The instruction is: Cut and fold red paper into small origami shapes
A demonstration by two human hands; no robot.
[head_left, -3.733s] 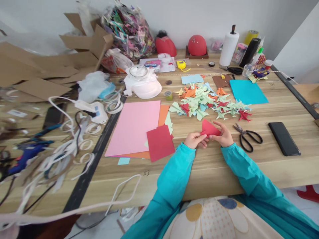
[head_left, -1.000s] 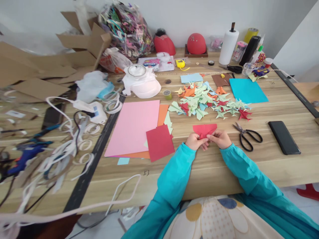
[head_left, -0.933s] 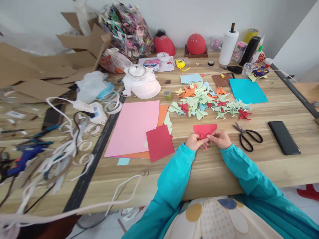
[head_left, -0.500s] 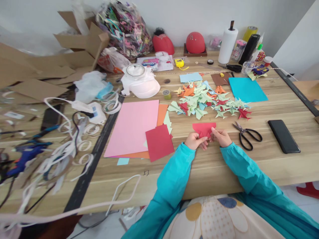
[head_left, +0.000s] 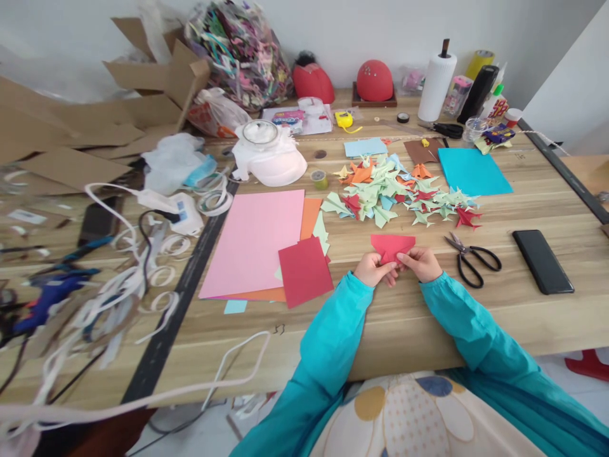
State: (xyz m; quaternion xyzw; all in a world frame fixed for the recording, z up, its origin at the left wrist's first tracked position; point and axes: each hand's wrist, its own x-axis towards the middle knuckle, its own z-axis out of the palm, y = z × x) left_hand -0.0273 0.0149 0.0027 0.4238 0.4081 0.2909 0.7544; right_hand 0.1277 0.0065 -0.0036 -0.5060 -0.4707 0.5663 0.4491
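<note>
Between my two hands is a red sheet of folded paper (head_left: 392, 245), its straight edge turned away from me and its lower part creased inward. My left hand (head_left: 372, 269) pinches the lower left of it, thumb on top. The lower right is gripped by my right hand (head_left: 422, 263), with thumb and fingertips close to the left ones. Fingers underneath are partly hidden. Just beyond lies a pile of small folded paper shapes (head_left: 380, 190) in pale green, orange, red and blue. Black-handled scissors (head_left: 471, 257) lie partly spread to the right of my right hand.
Left of my hands are a dark red paper sheet (head_left: 306, 273) and a large pink sheet (head_left: 257, 241). A black phone (head_left: 542, 261) lies at right, a blue sheet (head_left: 474, 171) behind. White cables (head_left: 157, 266) and a glue gun (head_left: 52, 298) clutter the far left.
The red paper's lower right corner has been folded inward, and my right fingertips have moved down and slightly left along it. My left hand keeps its hold.
</note>
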